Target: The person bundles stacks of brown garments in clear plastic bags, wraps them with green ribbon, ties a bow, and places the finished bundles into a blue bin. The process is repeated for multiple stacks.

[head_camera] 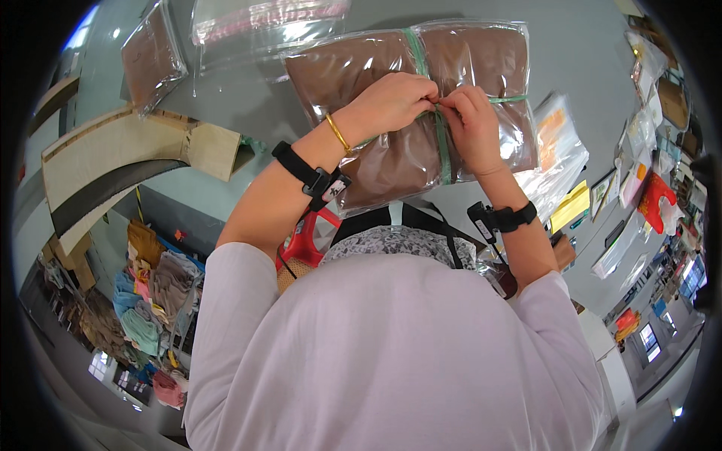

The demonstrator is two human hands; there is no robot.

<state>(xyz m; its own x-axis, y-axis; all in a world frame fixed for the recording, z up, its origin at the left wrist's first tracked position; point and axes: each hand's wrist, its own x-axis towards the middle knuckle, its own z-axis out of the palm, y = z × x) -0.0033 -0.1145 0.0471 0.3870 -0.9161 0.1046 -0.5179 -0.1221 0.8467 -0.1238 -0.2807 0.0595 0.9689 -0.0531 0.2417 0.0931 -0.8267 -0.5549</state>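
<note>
A bundle of brown folded goods in clear plastic bags point(383, 175) lies flat before me on the grey table. Green plastic strapping twine point(443, 149) runs around it both ways and crosses near its middle. At that crossing, my left hand point(397, 101) pinches the twine between thumb and fingers. My right hand point(472, 127) grips the twine too, its fingertips almost meeting those of the left. The fingers hide the crossing itself, so I cannot tell whether there is a knot.
Another bagged brown piece point(153, 59) lies at the far left, beside clear empty bags point(271, 28). More clear bags point(555, 141) and a yellow pad point(569, 206) lie to the right. A wooden frame point(124, 141) stands left, above piled garments point(155, 293). A red stool point(304, 242) shows below.
</note>
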